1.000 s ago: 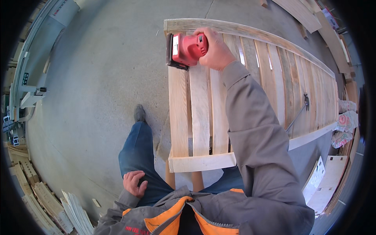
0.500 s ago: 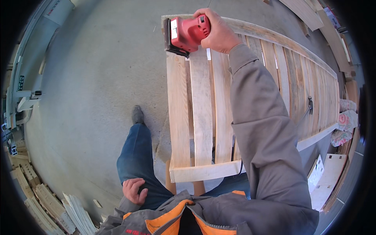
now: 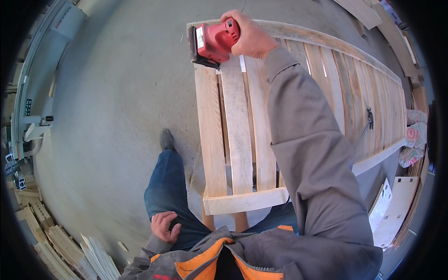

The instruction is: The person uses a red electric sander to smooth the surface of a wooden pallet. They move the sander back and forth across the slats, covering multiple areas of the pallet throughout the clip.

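My right hand (image 3: 254, 38) is wrapped round the rear of a red electric sander (image 3: 217, 39). The sander lies on its side, its dark pad facing left, at the far left corner of a slatted wooden frame (image 3: 237, 135). That frame has pale planks set side by side with gaps between them, and a rail along each long edge. My left hand (image 3: 165, 227) rests on my left thigh, fingers loosely apart, holding nothing. My right forearm reaches across the planks and hides part of them.
A dark-handled tool (image 3: 370, 118) lies on the slats at the right. White bags (image 3: 414, 137) and white panels (image 3: 396, 205) stand beyond the frame's right side. Wood offcuts (image 3: 65, 245) are piled at lower left. A grey machine (image 3: 35, 84) stands along the left.
The view has shifted slightly. The sander and my right hand sit a little further left in the picture, still at the frame's far corner. My left hand stays on my thigh.
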Motion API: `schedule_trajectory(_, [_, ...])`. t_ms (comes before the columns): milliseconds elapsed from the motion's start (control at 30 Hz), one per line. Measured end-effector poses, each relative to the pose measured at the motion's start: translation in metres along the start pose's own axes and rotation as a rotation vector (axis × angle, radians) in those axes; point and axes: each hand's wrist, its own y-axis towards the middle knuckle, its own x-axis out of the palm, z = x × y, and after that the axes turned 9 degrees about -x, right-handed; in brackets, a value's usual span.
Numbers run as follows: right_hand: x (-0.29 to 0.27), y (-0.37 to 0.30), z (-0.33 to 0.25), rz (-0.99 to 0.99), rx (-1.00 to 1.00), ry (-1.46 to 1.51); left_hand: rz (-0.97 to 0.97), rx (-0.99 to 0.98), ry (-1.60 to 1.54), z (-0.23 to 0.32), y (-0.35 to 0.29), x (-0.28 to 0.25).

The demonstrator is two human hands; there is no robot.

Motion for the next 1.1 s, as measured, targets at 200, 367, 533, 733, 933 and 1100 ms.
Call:
schedule_trajectory(200, [0.001,0.001,0.001,0.019,-0.062,-0.057,0.001,0.000,0.007,0.001,0.000,0.002])
schedule_trajectory(367, [0.002,0.000,0.002,0.008,-0.085,-0.063,0.002,-0.007,0.009,0.002,0.000,0.001])
schedule_trajectory(533, [0.003,-0.011,-0.008,0.002,-0.041,-0.083,0.001,-0.001,-0.001,0.001,0.000,-0.002])
schedule_trajectory(733, [0.002,-0.028,-0.019,-0.023,-0.074,-0.035,0.006,0.000,0.000,0.001,-0.001,0.000])
schedule_trajectory(933, [0.010,-0.051,-0.031,-0.022,-0.046,-0.036,-0.001,-0.008,0.007,0.000,-0.004,-0.001])
schedule_trajectory(1100, [0.013,-0.077,-0.047,-0.008,-0.039,0.010,0.009,0.001,0.002,0.003,-0.004,-0.001])
